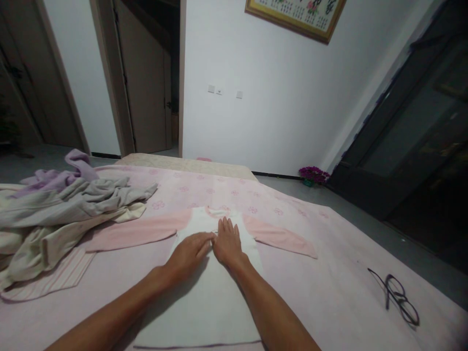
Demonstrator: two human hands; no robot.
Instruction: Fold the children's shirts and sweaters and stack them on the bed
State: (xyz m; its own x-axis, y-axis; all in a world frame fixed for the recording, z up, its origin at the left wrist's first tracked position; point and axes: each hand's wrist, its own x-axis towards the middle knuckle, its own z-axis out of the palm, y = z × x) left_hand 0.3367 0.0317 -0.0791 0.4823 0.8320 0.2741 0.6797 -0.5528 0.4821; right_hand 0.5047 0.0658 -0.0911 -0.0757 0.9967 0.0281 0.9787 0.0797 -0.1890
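Observation:
A long-sleeved shirt (204, 307) with a white body and pink sleeves lies spread out, neckline away from me, on the pink sheet. Its sleeves reach out to both sides. My right hand (227, 243) rests flat on the upper chest of the shirt, fingers stretched toward the collar. Beside it, my left hand (190, 252) lies on the shirt with its fingers extended to the right, the tips meeting the right hand near its thumb. Neither hand grips the cloth visibly. Part of the shirt's chest is hidden under the hands.
A heap of crumpled clothes (69, 209), grey, cream and purple, sits at the left, over a striped piece (62, 278) and touching the left sleeve. Black-framed glasses (398, 297) lie at the right. Beyond the bed edge stand purple flowers (313, 174) near the wall.

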